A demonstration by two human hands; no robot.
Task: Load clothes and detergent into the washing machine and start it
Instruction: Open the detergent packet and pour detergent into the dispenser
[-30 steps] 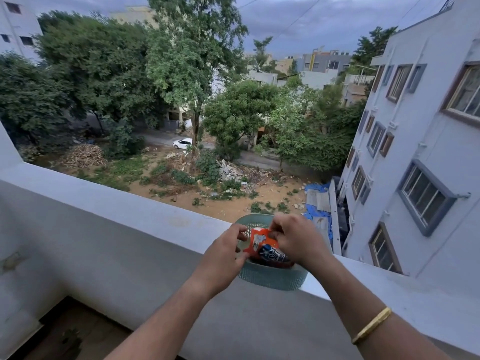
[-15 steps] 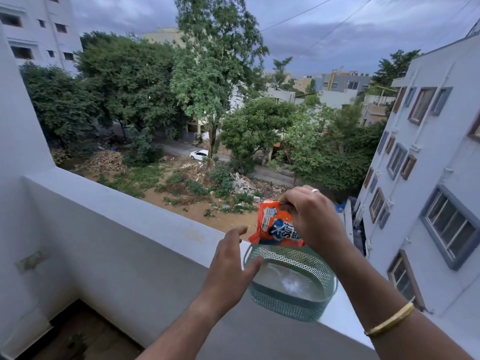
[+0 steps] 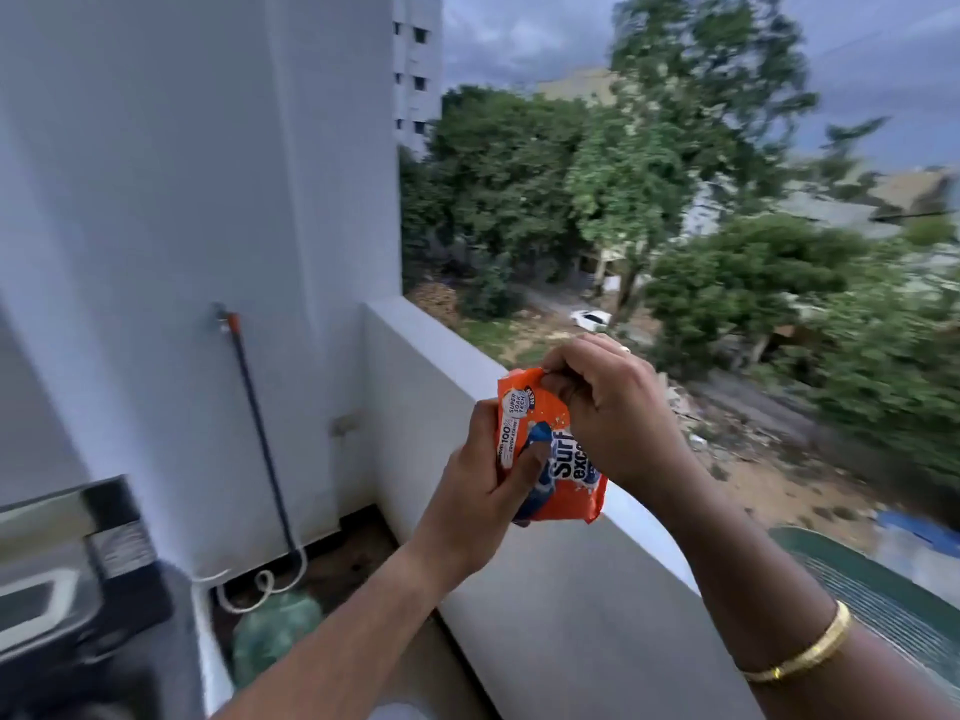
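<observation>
An orange detergent sachet (image 3: 530,423) is held upright in front of me, above the balcony ledge. My left hand (image 3: 483,485) grips its lower left side. My right hand (image 3: 597,407) pinches its top right corner. The washing machine (image 3: 78,605), dark with a glossy lid, shows blurred at the lower left. No clothes are in view.
The white parapet ledge (image 3: 426,345) runs from the centre to the lower right. A teal mesh basket (image 3: 883,595) sits on it at the right, under my right forearm. A tap with a dark hose (image 3: 260,433) hangs on the white wall. A green bag (image 3: 275,631) lies on the floor.
The view has swung left toward the wall and washing machine. The sachet was lifted out of the teal basket, and my left hand has now taken hold of it too.
</observation>
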